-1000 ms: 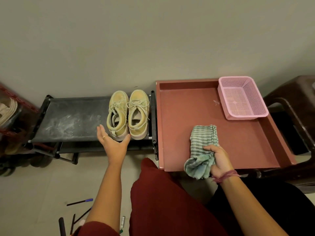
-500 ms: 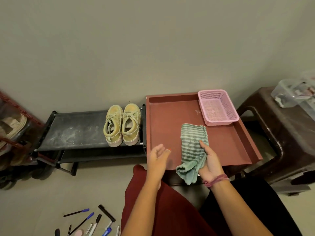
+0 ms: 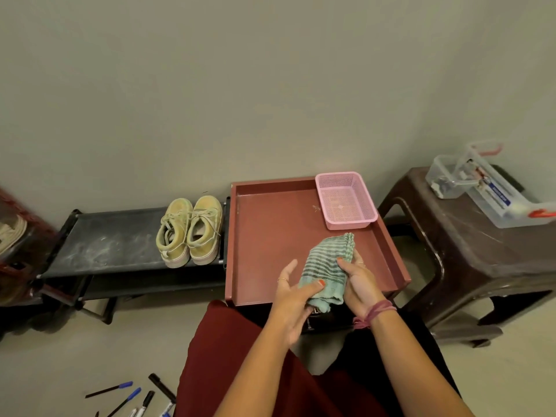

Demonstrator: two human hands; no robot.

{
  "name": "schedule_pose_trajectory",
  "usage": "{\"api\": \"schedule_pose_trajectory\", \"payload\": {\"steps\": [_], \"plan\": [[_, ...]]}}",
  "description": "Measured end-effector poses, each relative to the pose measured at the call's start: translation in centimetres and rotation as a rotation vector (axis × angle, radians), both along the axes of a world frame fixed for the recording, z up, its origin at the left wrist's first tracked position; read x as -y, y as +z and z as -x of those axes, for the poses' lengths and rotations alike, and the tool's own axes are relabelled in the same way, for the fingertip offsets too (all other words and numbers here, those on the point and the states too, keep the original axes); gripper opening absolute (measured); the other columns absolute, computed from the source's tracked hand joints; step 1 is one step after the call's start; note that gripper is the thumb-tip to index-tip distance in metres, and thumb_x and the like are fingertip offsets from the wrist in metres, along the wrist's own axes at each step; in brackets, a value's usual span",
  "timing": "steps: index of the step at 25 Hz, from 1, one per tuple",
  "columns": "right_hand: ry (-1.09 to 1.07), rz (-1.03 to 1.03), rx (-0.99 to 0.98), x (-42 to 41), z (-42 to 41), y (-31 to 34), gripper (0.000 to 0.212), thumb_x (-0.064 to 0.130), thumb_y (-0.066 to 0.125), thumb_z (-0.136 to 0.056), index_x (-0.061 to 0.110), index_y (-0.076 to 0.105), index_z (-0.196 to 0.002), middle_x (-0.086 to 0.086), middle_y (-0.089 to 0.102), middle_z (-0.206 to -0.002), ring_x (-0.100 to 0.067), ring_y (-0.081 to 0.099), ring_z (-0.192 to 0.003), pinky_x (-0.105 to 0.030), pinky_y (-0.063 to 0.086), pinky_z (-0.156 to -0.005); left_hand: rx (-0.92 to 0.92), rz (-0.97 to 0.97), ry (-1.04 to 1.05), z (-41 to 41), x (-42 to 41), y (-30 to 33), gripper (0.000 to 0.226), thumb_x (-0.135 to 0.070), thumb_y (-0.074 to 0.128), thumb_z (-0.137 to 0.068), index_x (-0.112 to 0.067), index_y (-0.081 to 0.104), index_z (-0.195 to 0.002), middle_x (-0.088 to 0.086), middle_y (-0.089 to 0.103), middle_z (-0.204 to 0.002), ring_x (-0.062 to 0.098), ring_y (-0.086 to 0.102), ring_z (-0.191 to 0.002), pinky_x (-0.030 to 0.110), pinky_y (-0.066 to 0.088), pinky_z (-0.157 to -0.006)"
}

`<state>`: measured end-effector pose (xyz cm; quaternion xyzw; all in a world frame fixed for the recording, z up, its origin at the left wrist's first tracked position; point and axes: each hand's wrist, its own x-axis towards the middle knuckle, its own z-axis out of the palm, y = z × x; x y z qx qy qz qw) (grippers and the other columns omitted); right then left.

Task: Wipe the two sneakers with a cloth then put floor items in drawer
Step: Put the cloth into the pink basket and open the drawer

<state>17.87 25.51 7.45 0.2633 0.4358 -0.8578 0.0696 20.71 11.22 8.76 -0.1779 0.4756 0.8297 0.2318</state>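
Two yellow sneakers (image 3: 189,231) stand side by side on a low black rack (image 3: 102,245), toes toward the wall. A green striped cloth (image 3: 326,266) lies bunched over the front of the open reddish drawer (image 3: 264,236). My right hand (image 3: 359,282) grips the cloth from the right. My left hand (image 3: 293,296) holds its lower left end, with the thumb pressed on top. Several pens and markers (image 3: 135,398) lie on the floor at the lower left.
A pink mesh basket (image 3: 346,200) sits in the drawer's far right corner. A dark brown stool (image 3: 469,251) at the right carries clear plastic boxes (image 3: 487,188). More shoes sit on a shelf (image 3: 12,236) at the far left. My red-clothed knee (image 3: 234,356) is below the drawer.
My left hand left the sneakers and crossed to the cloth, where it now takes hold. The view pulled back and tilted up, so the stool and the floor pens came into sight.
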Motion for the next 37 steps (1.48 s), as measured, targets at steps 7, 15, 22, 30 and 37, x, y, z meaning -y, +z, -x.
{"api": "schedule_pose_trajectory", "payload": {"steps": [7, 15, 22, 30, 37], "plan": [[0.056, -0.169, -0.011, -5.2, 4.3, 2.4, 0.045, -0.003, 0.045, -0.094, 0.018, 0.046, -0.134, -0.016, 0.057, -0.122, -0.029, 0.063, -0.102, -0.038, 0.055, -0.073, -0.225, 0.281, -0.052, 1.9, -5.3, 0.3, 0.038, -0.007, 0.077, -0.077, -0.020, 0.063, -0.110, 0.006, 0.067, -0.115, 0.019, 0.067, -0.103, 0.041, 0.054, -0.093], [0.227, -0.191, -0.235, -10.5, 15.0, 5.2, 0.071, -0.018, 0.033, -0.087, 0.024, 0.036, -0.144, -0.009, 0.057, -0.127, -0.021, 0.060, -0.110, -0.030, 0.054, -0.087, -0.660, 0.816, -0.038, 11.9, -10.3, 1.9, 0.050, -0.008, 0.077, -0.075, -0.011, 0.061, -0.123, -0.003, 0.048, -0.115, 0.002, 0.048, -0.104, -0.004, 0.031, -0.086], [0.294, -0.274, -0.243, -12.7, 24.4, 1.3, 0.075, -0.025, 0.029, -0.083, 0.024, 0.044, -0.138, -0.004, 0.059, -0.127, -0.019, 0.060, -0.111, -0.030, 0.056, -0.083, -0.703, 0.926, -0.110, 19.8, -13.5, -2.2, 0.046, -0.016, 0.053, -0.096, -0.010, 0.045, -0.141, 0.008, 0.037, -0.141, 0.018, 0.040, -0.129, 0.022, 0.029, -0.108], [0.563, -1.313, 0.049, -12.8, 26.8, -7.0, 0.061, -0.006, 0.041, -0.087, 0.013, 0.034, -0.145, -0.012, 0.040, -0.147, -0.027, 0.040, -0.132, -0.026, 0.026, -0.111, -0.609, 1.430, -0.789, 22.9, -14.7, -8.4, 0.052, -0.046, 0.018, -0.102, -0.026, 0.029, -0.149, -0.005, 0.032, -0.153, 0.017, 0.013, -0.147, 0.075, -0.022, -0.093], [0.262, -0.898, 0.016, -12.6, 29.3, -5.1, 0.045, 0.000, 0.057, -0.084, 0.018, 0.056, -0.126, -0.012, 0.061, -0.115, -0.025, 0.061, -0.100, -0.023, 0.053, -0.079, -0.590, 1.251, -0.385, 23.4, -15.2, -7.1, 0.033, -0.028, 0.032, -0.101, -0.017, 0.055, -0.081, 0.002, 0.059, -0.085, 0.023, 0.057, -0.094, 0.062, -0.007, -0.114]]}}
